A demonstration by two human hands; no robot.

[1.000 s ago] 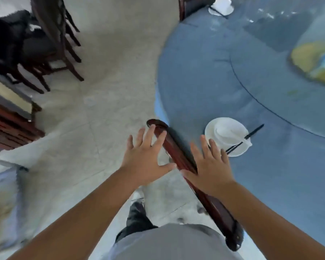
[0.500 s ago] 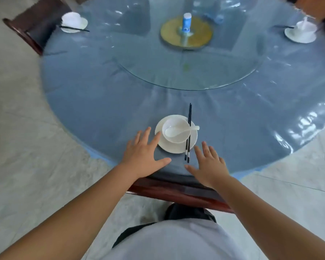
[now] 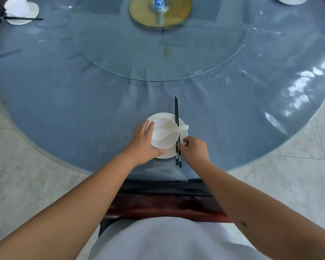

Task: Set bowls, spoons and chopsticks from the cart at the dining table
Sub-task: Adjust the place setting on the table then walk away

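A big round table [image 3: 64, 102] in a shiny blue cover is filling the view, with a glass turning plate [image 3: 158, 59] in the middle and pale floor tiles [image 3: 296, 177] around it. A dark wooden chair [image 3: 158, 205] is standing at the near edge. A white plate [image 3: 165, 115] is holding a bowl [image 3: 167, 140] and spoon [image 3: 165, 132]. The left hand [image 3: 144, 142] is lying open against the plate and bowl. The right hand [image 3: 194, 150] is pinching the black chopsticks [image 3: 176, 113]. They probably need sliding gently and straight while the plate is kept steady.

Both arms outstretched, left hand [image 3: 142, 145] spread flat with straight fingers, right hand [image 3: 194, 150] curled in a pinching grip.
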